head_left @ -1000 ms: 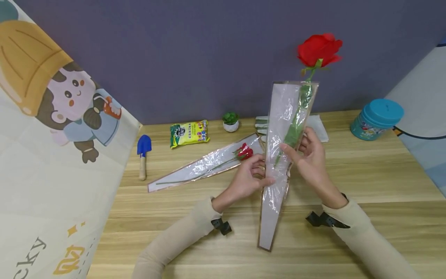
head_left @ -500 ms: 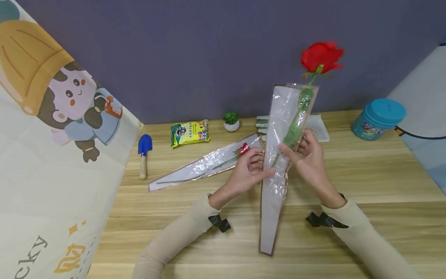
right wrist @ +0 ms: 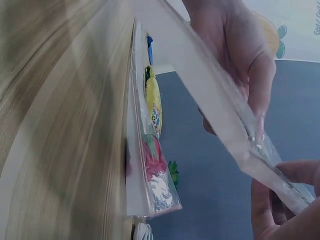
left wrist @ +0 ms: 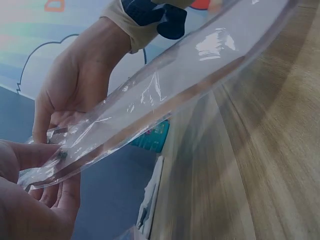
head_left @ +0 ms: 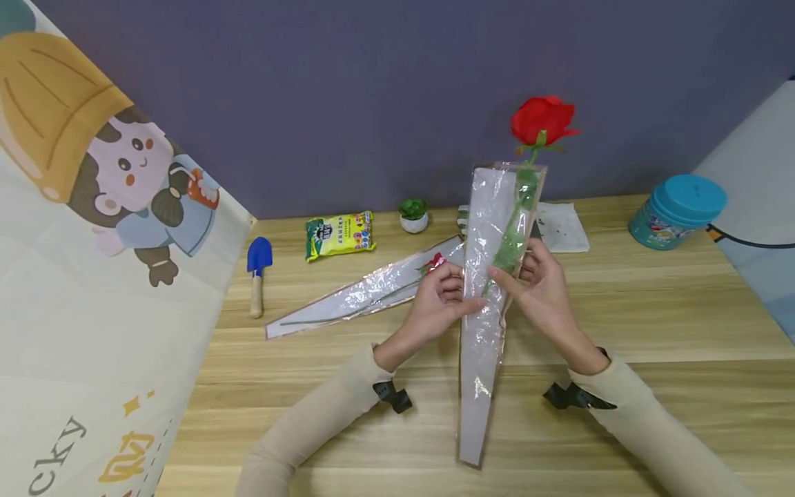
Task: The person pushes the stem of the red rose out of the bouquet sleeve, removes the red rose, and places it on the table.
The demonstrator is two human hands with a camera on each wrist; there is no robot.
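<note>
A red rose (head_left: 542,121) stands with its green stem inside a long clear plastic sleeve (head_left: 487,304), its head above the sleeve's wide mouth. I hold the sleeve upright over the wooden table (head_left: 652,324). My left hand (head_left: 442,301) pinches the sleeve's left edge at mid height. My right hand (head_left: 537,284) pinches its right side over the stem. In the wrist views the sleeve (left wrist: 165,95) (right wrist: 225,115) runs between both hands. A second sleeved rose (head_left: 373,290) (right wrist: 152,165) lies flat on the table to the left.
A blue trowel (head_left: 257,266), a yellow-green packet (head_left: 339,236) and a small potted plant (head_left: 413,214) sit along the back. A teal tin (head_left: 677,210) stands at right. White gloves (head_left: 562,226) lie behind the sleeve. Cartoon-printed panels flank the table.
The sleeve and rose have shifted left and lower in view, and the rose head sits closer to the sleeve's mouth. Both hands moved slightly up and left, keeping their pinch.
</note>
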